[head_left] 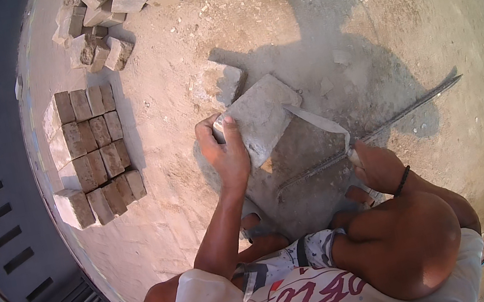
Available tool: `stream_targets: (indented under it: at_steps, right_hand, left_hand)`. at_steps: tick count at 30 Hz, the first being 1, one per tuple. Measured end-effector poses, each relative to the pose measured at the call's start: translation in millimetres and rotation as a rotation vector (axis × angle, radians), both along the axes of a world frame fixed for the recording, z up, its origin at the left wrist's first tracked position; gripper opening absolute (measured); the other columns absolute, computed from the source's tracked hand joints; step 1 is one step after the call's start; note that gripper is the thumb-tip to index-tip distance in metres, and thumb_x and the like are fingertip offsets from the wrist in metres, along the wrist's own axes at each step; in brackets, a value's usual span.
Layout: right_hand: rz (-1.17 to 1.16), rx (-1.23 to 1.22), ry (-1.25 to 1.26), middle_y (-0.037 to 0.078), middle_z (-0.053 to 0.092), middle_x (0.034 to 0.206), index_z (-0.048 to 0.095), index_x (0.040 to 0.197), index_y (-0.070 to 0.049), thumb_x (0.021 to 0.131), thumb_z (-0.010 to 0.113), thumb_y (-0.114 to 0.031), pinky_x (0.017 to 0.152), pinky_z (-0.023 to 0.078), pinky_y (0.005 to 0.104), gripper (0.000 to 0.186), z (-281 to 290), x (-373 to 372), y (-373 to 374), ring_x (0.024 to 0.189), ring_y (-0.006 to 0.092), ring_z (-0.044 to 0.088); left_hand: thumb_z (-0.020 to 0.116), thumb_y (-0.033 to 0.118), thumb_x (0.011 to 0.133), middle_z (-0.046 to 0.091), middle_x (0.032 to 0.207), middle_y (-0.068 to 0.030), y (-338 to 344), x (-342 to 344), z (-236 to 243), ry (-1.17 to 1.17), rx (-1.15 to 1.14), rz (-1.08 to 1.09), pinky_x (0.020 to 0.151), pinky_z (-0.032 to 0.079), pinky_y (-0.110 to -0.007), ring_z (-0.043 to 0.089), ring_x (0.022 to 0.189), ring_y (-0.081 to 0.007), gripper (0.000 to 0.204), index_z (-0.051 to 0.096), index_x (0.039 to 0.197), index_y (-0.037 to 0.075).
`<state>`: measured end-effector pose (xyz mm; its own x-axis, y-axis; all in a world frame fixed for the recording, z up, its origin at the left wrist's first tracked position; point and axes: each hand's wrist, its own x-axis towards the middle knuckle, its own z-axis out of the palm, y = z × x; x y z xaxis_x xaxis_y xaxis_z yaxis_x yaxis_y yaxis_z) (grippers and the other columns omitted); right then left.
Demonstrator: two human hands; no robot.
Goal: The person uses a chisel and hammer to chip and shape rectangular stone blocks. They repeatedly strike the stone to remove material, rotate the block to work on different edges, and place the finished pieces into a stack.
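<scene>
While it lies at the centre of the frame, the grey block [264, 120] reads, from where I stand, as one flat, squared, dusty piece: probably heavy, stiff, gritty rather than slippery, corners apt to chip; best held across opposite edges. Whether it rests wholly on the ground [168, 99], I cannot tell. Left hand [228, 152]: part open, pinching the block's left corner, thumb on the upper face, fingers round the outer side. Right hand [380, 165], right of centre: curled about the grip of a trowel-like tool [320, 122], blade tip over the block's right side. Also present: brick stack [90, 155], left.
</scene>
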<state>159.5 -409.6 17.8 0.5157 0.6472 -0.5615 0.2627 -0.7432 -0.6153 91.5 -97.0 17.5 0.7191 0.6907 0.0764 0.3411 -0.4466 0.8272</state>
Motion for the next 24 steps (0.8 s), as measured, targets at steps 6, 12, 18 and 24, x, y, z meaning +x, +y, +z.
stream_targets:
  at_steps: [6, 12, 18, 24]
  right_hand:
    - [0.074, -0.026, -0.037, 0.029, 0.064, 0.082, 0.043, 0.114, 0.002, 0.085, 0.062, -0.019, 0.073, 0.050, 0.0554, 0.041, -1.0, 30.6, 21.2, 0.082, 0.0497, 0.063]
    - [-0.005, 0.089, 0.068, 0.027, 0.065, 0.084, 0.043, 0.112, 0.000, 0.087, 0.062, -0.025, 0.074, 0.051, 0.0542, 0.040, -4.9, 37.5, 17.3, 0.083, 0.0459, 0.066]
    - [0.144, -0.138, -0.008, 0.026, 0.065, 0.081, 0.043, 0.117, 0.001, 0.087, 0.062, -0.024, 0.071, 0.052, 0.0533, 0.044, 21.2, 14.9, 12.3, 0.081, 0.0443, 0.066]
    - [0.144, -0.078, -0.069, 0.025, 0.065, 0.081, 0.041, 0.119, 0.002, 0.087, 0.061, -0.026, 0.070, 0.052, 0.0541, 0.047, -13.5, 32.3, 20.8, 0.079, 0.0434, 0.067]
  left_hand:
    - [0.061, 0.013, 0.094, 0.053, 0.095, -0.0117, -8.0, 10.9, -1.0, -0.067, 0.039, -0.014, 0.080, 0.042, -0.036, 0.051, 0.087, -0.0219, 0.016, 0.056, 0.100, -0.001]
    - [0.060, 0.014, 0.095, 0.052, 0.094, -0.0111, -1.0, 11.7, -5.5, -0.020, -0.064, 0.065, 0.079, 0.042, -0.035, 0.051, 0.086, -0.0213, 0.016, 0.056, 0.099, -0.001]
    - [0.061, 0.016, 0.095, 0.053, 0.093, -0.0117, -5.0, 16.5, 4.5, -0.028, 0.122, 0.011, 0.077, 0.043, -0.036, 0.052, 0.084, -0.0224, 0.017, 0.057, 0.098, -0.001]
    - [0.063, 0.015, 0.094, 0.053, 0.093, -0.0118, -2.8, 22.2, 8.5, -0.001, 0.066, -0.003, 0.077, 0.043, -0.036, 0.052, 0.085, -0.0227, 0.017, 0.058, 0.098, -0.001]
